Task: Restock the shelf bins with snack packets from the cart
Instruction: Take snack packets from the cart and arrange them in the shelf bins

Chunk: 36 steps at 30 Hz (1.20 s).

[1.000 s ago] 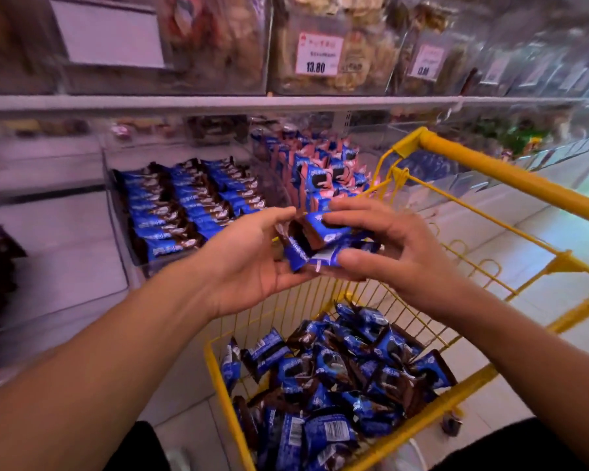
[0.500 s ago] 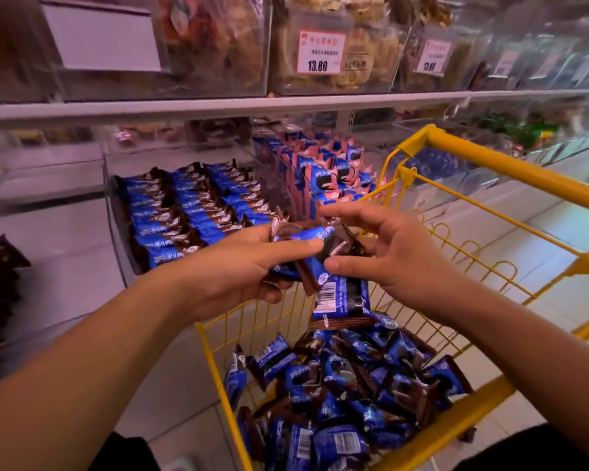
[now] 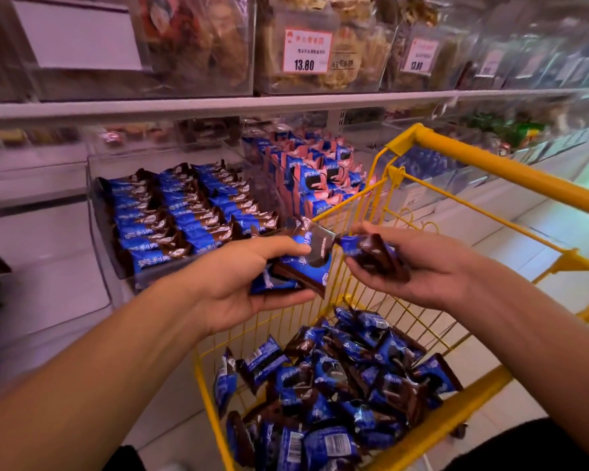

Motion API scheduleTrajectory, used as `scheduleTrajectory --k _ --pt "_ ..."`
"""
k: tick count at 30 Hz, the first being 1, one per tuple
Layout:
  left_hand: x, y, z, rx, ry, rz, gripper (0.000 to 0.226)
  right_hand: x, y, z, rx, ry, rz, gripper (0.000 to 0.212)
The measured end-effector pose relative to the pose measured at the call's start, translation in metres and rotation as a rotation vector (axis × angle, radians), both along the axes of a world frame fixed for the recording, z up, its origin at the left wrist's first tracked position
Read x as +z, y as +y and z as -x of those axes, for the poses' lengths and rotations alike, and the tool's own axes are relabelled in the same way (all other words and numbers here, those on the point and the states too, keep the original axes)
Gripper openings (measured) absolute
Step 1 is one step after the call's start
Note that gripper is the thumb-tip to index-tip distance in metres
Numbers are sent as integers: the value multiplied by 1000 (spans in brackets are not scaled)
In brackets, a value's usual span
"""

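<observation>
From my head camera, my left hand (image 3: 238, 283) grips a small stack of blue-and-brown snack packets (image 3: 296, 266), thumb pressed on top. My right hand (image 3: 419, 266) is closed around another packet or two (image 3: 374, 254); the blur keeps me from counting. Both hands hover above the yellow cart (image 3: 490, 164), where a loose pile of packets (image 3: 337, 396) lies. Just beyond my left hand, the clear shelf bin (image 3: 97, 205) holds neat rows of the same packets (image 3: 184, 212).
</observation>
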State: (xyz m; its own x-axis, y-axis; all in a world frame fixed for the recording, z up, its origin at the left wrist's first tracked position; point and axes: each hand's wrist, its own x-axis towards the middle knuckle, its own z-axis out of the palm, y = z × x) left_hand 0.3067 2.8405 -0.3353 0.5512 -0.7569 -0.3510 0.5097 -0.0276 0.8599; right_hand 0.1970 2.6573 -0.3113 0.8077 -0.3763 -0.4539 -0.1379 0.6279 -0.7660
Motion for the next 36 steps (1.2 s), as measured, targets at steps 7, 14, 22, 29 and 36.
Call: scheduleTrajectory --k 7,14,22,29,36 --pt "3 -13 5 32 152 91 56 4 4 4 128 -301 67 48" --pt "3 -10 0 31 196 126 54 0 -16 14 182 -175 747 28" --pt "8 -5 6 -148 168 103 62 0 -10 19 385 -258 750 37" --pt "10 -3 6 -195 200 148 51 2 -5 18 303 -274 854 26" --pt "11 -2 7 -160 121 212 58 -4 2 10 270 -320 489 34"
